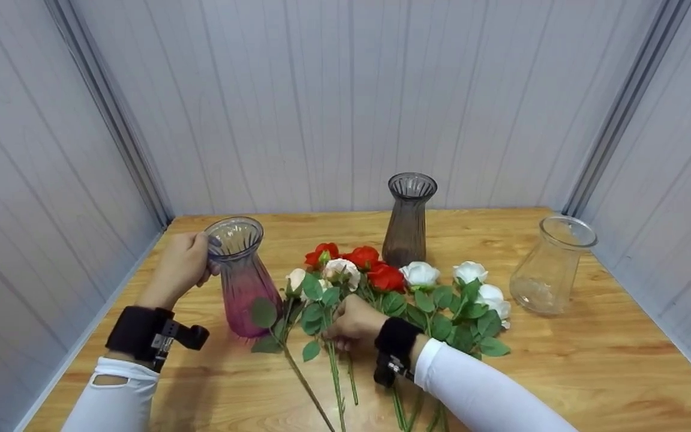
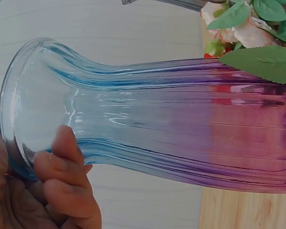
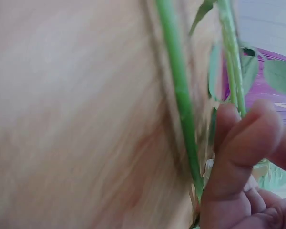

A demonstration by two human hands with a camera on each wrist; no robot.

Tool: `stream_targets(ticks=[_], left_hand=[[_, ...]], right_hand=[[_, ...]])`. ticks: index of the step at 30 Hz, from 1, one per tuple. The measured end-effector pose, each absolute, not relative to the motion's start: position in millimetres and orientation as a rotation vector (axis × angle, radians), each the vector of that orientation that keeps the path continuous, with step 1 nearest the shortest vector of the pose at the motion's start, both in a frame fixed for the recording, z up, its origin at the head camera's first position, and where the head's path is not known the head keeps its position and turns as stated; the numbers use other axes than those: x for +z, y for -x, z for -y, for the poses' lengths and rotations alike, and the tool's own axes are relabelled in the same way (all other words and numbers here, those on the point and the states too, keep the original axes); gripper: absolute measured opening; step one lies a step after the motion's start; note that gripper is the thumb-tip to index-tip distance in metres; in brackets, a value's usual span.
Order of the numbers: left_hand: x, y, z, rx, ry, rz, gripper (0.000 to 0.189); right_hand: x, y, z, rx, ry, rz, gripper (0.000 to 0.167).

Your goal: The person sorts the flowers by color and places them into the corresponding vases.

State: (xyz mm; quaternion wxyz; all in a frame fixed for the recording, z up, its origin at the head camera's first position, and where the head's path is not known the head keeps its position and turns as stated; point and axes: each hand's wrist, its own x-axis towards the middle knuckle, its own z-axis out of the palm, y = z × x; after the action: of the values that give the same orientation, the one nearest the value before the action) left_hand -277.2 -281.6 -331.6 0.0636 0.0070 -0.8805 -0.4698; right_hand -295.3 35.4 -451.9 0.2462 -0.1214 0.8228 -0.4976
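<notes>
Toward the left edge of the wooden table (image 1: 609, 372), a pink-and-blue glass vase (image 1: 246, 288) stands roughly upright, its rim gripped in the curled fingers of the left hand (image 1: 183, 264). Just to its right, a leafy green rose stem (image 1: 336, 384), its long axis running from the front edge toward the back, is pinched by the right hand (image 1: 354, 324); the vase's mouth lies above and left of that hand.
</notes>
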Motion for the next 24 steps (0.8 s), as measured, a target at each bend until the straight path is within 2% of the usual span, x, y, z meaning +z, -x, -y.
stream_targets(ticks=[9,18,24], left_hand=[[-330,276,279,-1.398,0.014,2.662,0.047],[-330,275,278,-1.422,0.010,2.645,0.046],[-331,275,278,-1.425,0.003,2.643,0.045]], right_hand=[[-442,298,-48,-1.506,0.295,-2.038,0.025],[-430,300,-60,-1.622,0.439,-1.996,0.023],[-421,300,-64,-1.743,0.509,-1.947,0.013]])
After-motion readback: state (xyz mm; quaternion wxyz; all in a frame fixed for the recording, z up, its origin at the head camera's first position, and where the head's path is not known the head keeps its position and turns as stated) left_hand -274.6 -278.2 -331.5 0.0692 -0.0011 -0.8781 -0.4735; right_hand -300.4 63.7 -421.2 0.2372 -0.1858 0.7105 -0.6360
